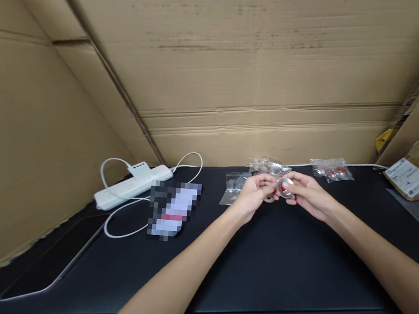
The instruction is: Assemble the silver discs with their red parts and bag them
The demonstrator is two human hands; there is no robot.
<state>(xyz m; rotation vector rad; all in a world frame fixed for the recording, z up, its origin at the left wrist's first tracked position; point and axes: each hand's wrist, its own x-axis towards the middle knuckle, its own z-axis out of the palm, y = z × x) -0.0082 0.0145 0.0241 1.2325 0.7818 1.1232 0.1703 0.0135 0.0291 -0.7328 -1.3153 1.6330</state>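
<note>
On my remote view, the right hand (306, 194) was clamped on a silver ring (284, 196). Whether the left hand (252, 196), just beside it, pinched anything, I could not tell.

Near tabletop (281, 261) passable; plastic bags (232, 184) seemingly obstruct behind left hand (253, 192), then cardboard wall (260, 78)

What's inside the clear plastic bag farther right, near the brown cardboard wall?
Red pieces show through the clear plastic bag; creases and glare blur their shapes, and anything beneath them is covered.
</note>
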